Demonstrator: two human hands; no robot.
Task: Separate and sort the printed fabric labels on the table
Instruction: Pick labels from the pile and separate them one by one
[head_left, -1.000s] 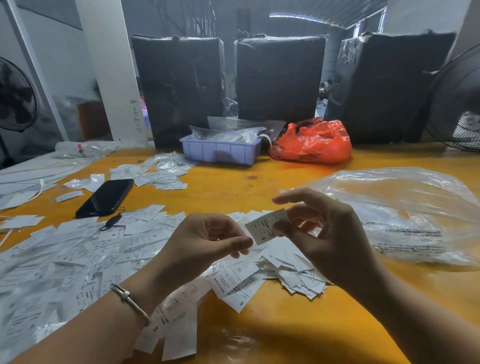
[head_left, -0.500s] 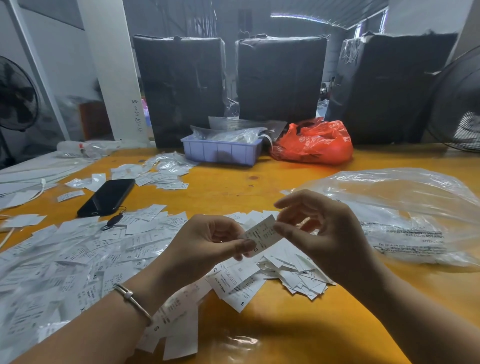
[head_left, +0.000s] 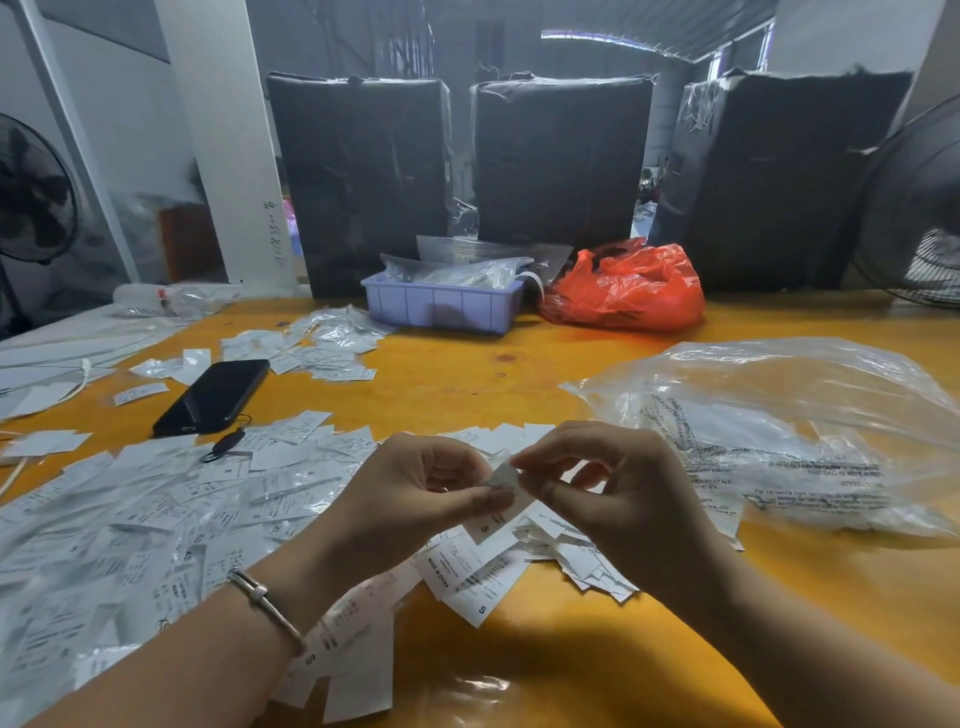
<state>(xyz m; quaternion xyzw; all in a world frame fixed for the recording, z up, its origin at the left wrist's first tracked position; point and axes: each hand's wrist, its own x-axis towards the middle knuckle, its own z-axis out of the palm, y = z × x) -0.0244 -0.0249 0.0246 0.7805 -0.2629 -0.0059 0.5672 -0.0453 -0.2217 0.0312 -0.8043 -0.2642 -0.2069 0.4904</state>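
Left hand has closed in on right hand; both now pinch label between curled fingertips, above loose pile

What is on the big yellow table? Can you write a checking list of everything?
Surface: yellow table, glossy.
Job's things: loose labels heaped left and under the hands; one label held up.
Clutter: black phone, purple tray, red bag, clear bag.
Grips: left hand and right hand both pinch the label.
Cables: white cord, far left.
Surroundings: black wrapped bales, two fans.
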